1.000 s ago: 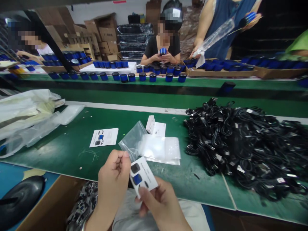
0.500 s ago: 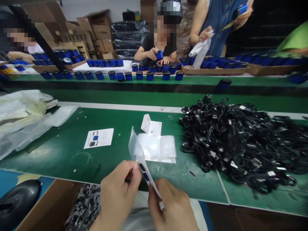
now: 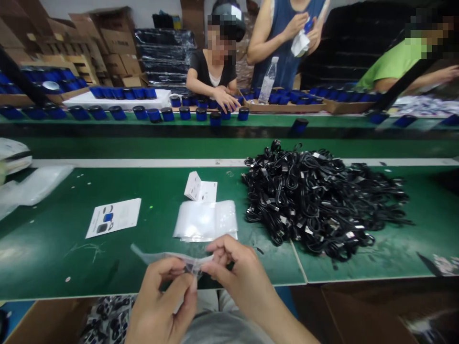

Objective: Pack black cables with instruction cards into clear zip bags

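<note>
Pinching a clear plastic bag [image 3: 152, 257] between them, the left hand [image 3: 161, 294] and right hand [image 3: 244, 272] nearly meet above the near edge of the green table [image 3: 43, 260]. Half a second ago a card's pictures showed there; now they don't, so the work seems to have moved on to settling the bag, though whether the card is inside I cannot tell. Beyond lie a printed leaflet [image 3: 124, 216], its lettering too small to read, a stack of clear bags [image 3: 199, 220], folded white cards [image 3: 193, 186] with illegible marks, and black cables [image 3: 304, 200]. Farther off, blue containers [image 3: 117, 113] show no readable brand.
</note>
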The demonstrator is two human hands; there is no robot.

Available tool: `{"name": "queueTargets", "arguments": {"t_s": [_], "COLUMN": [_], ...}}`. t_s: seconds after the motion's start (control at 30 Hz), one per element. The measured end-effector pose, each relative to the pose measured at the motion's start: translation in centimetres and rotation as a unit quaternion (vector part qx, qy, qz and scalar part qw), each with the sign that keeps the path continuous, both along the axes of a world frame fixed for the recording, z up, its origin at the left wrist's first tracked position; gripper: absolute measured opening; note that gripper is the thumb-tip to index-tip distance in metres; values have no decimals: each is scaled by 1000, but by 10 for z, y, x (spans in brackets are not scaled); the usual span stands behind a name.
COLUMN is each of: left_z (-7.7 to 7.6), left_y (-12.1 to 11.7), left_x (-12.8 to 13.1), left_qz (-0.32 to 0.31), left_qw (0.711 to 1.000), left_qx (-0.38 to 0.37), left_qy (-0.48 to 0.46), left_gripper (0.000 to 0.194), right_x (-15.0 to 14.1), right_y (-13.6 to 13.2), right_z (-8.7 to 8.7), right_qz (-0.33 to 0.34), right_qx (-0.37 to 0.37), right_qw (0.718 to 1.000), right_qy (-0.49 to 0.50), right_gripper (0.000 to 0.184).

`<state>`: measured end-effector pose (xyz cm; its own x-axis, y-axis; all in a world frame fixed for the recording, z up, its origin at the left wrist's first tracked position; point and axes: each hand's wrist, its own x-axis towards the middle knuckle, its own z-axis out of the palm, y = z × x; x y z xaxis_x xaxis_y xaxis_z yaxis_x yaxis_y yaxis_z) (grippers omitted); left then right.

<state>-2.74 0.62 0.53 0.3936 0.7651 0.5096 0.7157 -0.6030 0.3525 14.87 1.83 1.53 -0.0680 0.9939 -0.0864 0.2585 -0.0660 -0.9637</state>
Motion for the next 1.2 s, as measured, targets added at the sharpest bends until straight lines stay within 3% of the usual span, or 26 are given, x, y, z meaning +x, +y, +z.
{"name": "queueTargets", "arguments": {"t_s": [0.07, 0.17, 0.23, 0.5, 0.73, 0.83, 0.93, 0.97, 1.0, 1.07, 1.13, 1.2], "left_z": [-3, -8, -9, -3, -13, -16, -15, -15, -15, -16, -17, -17], "left_y": [1, 3, 3, -5, -14, -14, -8, -6, -3, 0, 3, 4], "left_x": [-2, -6, -7, 1, 17, 16, 10, 9, 7, 8, 11, 13], "left_qz": [9, 18, 19, 37, 20, 37, 80, 91, 98, 105, 110, 111], "left_qw": [1000, 999, 999, 991, 985, 981, 962, 953, 945, 933, 928, 928], "left_qx": [-21, -28, -28, -90, -88, -103, -199, -227, -247, -264, -264, -264], "left_qy": [-5, -6, -5, -89, -146, -157, -167, -176, -189, -218, -237, -240], "left_gripper": [11, 8, 9, 16, 20, 21, 21, 20, 20, 21, 21, 22], "right_x": [-3, -4, -3, 2, -20, -17, 10, 22, 34, 55, 70, 79], "right_y": [1, -3, -5, -6, -6, -2, 9, 15, 23, 41, 57, 68], "right_z": [-2, 0, 3, 5, -15, -13, 6, 14, 21, 31, 34, 30], "right_qz": [22, 105, 131, 126, 42, 71, 135, 103, 23, -130, -158, -139], "right_qx": [-12, 14, 50, 54, 103, 84, 115, 139, 163, 166, 141, 128], "right_qw": [999, 994, 990, 990, 985, 978, 967, 959, 937, 833, 750, 729], "right_qy": [37, 12, -22, -16, -133, -175, -184, -224, -309, -511, -626, -658], "right_gripper": [20, 8, 17, 14, 13, 13, 4, 4, 8, 21, 26, 21]}}
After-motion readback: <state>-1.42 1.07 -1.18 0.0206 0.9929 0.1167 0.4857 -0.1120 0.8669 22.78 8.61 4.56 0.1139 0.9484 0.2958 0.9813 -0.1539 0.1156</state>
